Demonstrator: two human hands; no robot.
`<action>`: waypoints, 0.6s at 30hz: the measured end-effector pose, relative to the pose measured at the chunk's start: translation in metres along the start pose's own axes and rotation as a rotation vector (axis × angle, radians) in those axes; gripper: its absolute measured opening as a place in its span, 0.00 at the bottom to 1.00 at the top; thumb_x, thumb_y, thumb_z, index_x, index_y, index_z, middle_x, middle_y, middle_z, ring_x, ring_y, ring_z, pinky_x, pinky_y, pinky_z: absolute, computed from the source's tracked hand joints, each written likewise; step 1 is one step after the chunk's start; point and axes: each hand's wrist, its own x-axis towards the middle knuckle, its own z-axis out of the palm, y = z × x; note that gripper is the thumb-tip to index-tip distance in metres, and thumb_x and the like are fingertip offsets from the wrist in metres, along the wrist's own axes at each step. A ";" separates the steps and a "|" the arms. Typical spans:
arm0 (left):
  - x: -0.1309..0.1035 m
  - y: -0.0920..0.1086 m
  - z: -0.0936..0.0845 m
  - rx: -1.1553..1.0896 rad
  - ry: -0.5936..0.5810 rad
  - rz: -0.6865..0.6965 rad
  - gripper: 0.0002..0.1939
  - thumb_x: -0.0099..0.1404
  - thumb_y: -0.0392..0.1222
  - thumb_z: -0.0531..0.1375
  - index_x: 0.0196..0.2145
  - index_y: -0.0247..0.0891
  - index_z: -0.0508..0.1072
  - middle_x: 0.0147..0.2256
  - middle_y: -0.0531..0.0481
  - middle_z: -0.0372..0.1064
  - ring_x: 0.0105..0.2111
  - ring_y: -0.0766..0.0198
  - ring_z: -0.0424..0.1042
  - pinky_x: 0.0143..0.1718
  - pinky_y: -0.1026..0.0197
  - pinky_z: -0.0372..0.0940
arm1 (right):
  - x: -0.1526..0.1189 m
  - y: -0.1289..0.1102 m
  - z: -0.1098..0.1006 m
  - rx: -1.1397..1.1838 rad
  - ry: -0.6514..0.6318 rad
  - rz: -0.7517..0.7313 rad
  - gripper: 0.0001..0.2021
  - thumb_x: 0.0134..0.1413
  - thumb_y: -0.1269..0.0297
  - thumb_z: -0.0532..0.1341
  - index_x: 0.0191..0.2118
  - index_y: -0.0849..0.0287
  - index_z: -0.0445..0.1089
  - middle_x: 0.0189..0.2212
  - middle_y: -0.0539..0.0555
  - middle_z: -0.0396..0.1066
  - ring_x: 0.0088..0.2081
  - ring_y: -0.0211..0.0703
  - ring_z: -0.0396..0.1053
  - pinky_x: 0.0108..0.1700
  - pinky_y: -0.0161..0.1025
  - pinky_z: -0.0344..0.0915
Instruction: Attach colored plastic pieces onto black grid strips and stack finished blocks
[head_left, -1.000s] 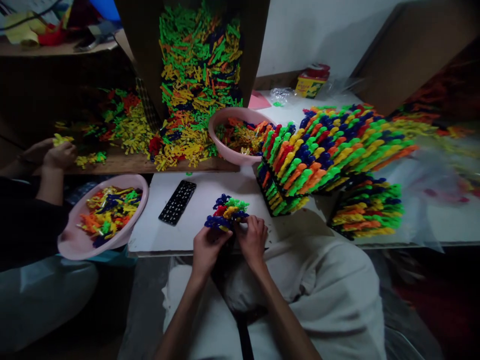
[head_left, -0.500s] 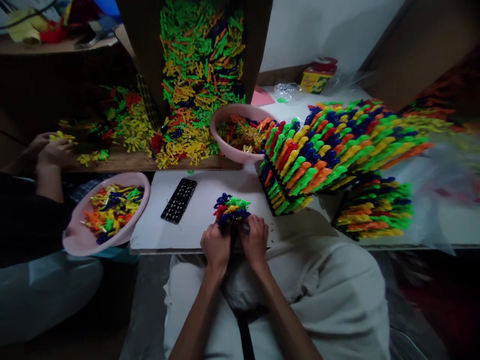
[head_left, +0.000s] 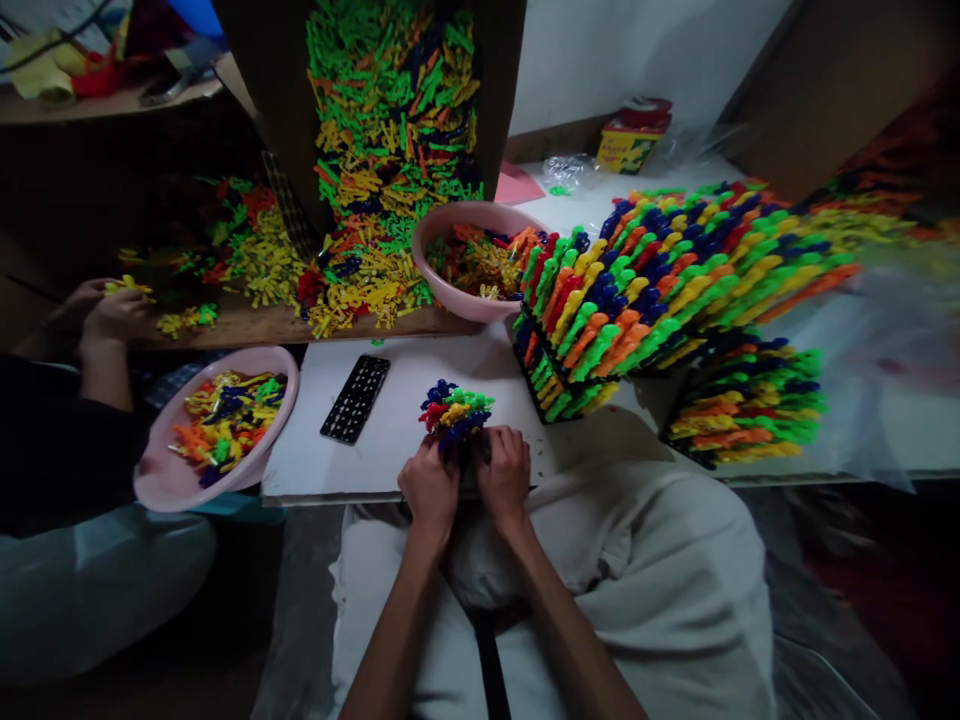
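Both my hands are closed around a dark tray at the table's front edge, and small coloured plastic figures (head_left: 456, 412) in blue, red, yellow and green stand up from it. My left hand (head_left: 429, 488) grips its left side, while my right hand (head_left: 504, 474) has hold of the right side. Most of the tray is hidden by my fingers. On the white table to the left lies a black perforated tray (head_left: 355, 398) without figures. Larger blocks of upright figures (head_left: 615, 300) stand in black trays to my right, with a smaller block (head_left: 750, 405) beside them.
A pink basin (head_left: 457, 300) of loose figures is behind my hands. Another pink basin (head_left: 161, 484) sits at the table's left end. Heaped figures (head_left: 390, 190) spill from a box at the back. At left, a co-worker's hand (head_left: 112, 318) holds yellow pieces.
The view has shifted slightly. My hands still grip the tray of figures, which appears tilted a little more to the left. The co-worker's hands have barely moved.
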 end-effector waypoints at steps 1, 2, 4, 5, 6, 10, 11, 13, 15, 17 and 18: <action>0.003 -0.001 -0.003 0.006 -0.045 -0.010 0.15 0.70 0.47 0.53 0.43 0.40 0.77 0.40 0.43 0.77 0.36 0.57 0.74 0.32 0.60 0.56 | 0.000 0.000 0.000 0.001 0.001 0.000 0.09 0.67 0.61 0.54 0.41 0.58 0.70 0.38 0.55 0.72 0.42 0.48 0.63 0.45 0.41 0.56; 0.007 -0.001 -0.006 0.013 -0.090 -0.017 0.17 0.70 0.49 0.52 0.41 0.39 0.78 0.37 0.42 0.77 0.36 0.56 0.75 0.32 0.60 0.56 | 0.000 0.000 0.000 -0.002 0.004 0.002 0.09 0.67 0.60 0.55 0.41 0.58 0.70 0.38 0.55 0.72 0.42 0.48 0.63 0.45 0.41 0.56; 0.016 -0.003 -0.013 0.036 -0.160 -0.016 0.20 0.70 0.53 0.52 0.36 0.37 0.78 0.34 0.40 0.77 0.36 0.54 0.75 0.32 0.60 0.56 | 0.000 -0.001 0.001 -0.014 0.014 0.009 0.10 0.67 0.60 0.54 0.41 0.58 0.69 0.38 0.55 0.72 0.42 0.48 0.63 0.46 0.41 0.56; 0.020 -0.003 -0.015 0.050 -0.189 -0.004 0.20 0.69 0.53 0.53 0.35 0.37 0.78 0.34 0.39 0.77 0.37 0.54 0.75 0.32 0.60 0.56 | 0.000 -0.001 0.001 -0.017 0.016 0.010 0.10 0.67 0.60 0.54 0.41 0.58 0.69 0.37 0.55 0.72 0.42 0.49 0.63 0.46 0.41 0.56; 0.024 -0.004 -0.017 0.061 -0.215 0.010 0.20 0.69 0.53 0.53 0.34 0.36 0.78 0.34 0.38 0.77 0.37 0.54 0.75 0.32 0.60 0.56 | 0.000 -0.001 0.002 -0.017 0.016 0.010 0.10 0.68 0.59 0.54 0.41 0.58 0.69 0.37 0.55 0.72 0.42 0.49 0.63 0.45 0.42 0.56; 0.031 -0.005 -0.017 0.079 -0.268 0.017 0.18 0.69 0.51 0.53 0.37 0.38 0.78 0.36 0.38 0.78 0.39 0.53 0.76 0.33 0.60 0.57 | 0.001 0.000 0.003 -0.017 -0.002 0.016 0.11 0.68 0.59 0.53 0.41 0.58 0.69 0.37 0.56 0.71 0.42 0.49 0.63 0.46 0.42 0.56; 0.031 -0.005 -0.016 0.073 -0.266 0.006 0.18 0.69 0.51 0.53 0.39 0.38 0.78 0.37 0.38 0.78 0.39 0.53 0.76 0.33 0.60 0.57 | 0.001 0.000 0.003 -0.020 -0.008 0.018 0.10 0.67 0.59 0.54 0.41 0.58 0.69 0.38 0.56 0.71 0.42 0.49 0.63 0.46 0.43 0.56; 0.027 -0.004 -0.015 0.062 -0.259 -0.004 0.18 0.70 0.50 0.51 0.42 0.39 0.78 0.38 0.39 0.78 0.40 0.53 0.77 0.33 0.60 0.58 | -0.001 0.000 0.003 -0.023 -0.014 0.018 0.09 0.67 0.61 0.54 0.41 0.59 0.69 0.38 0.56 0.71 0.42 0.50 0.64 0.46 0.43 0.57; 0.023 -0.003 -0.013 0.060 -0.260 0.000 0.18 0.71 0.49 0.50 0.43 0.39 0.77 0.39 0.39 0.78 0.40 0.54 0.77 0.34 0.61 0.59 | -0.003 0.001 0.004 -0.014 -0.007 0.009 0.08 0.67 0.64 0.54 0.42 0.59 0.69 0.39 0.56 0.71 0.43 0.50 0.65 0.46 0.43 0.58; 0.022 -0.002 -0.011 0.057 -0.255 -0.005 0.18 0.71 0.46 0.49 0.43 0.38 0.77 0.39 0.38 0.78 0.41 0.54 0.77 0.35 0.61 0.59 | -0.002 0.004 0.007 0.003 0.000 -0.016 0.08 0.65 0.68 0.53 0.42 0.59 0.69 0.39 0.56 0.72 0.43 0.50 0.65 0.46 0.43 0.59; 0.021 -0.002 -0.009 0.038 -0.245 -0.012 0.18 0.71 0.45 0.49 0.43 0.37 0.77 0.39 0.38 0.78 0.41 0.54 0.77 0.35 0.61 0.60 | 0.000 0.006 0.009 0.016 0.008 -0.033 0.09 0.64 0.70 0.53 0.43 0.59 0.69 0.39 0.56 0.72 0.43 0.50 0.66 0.45 0.43 0.60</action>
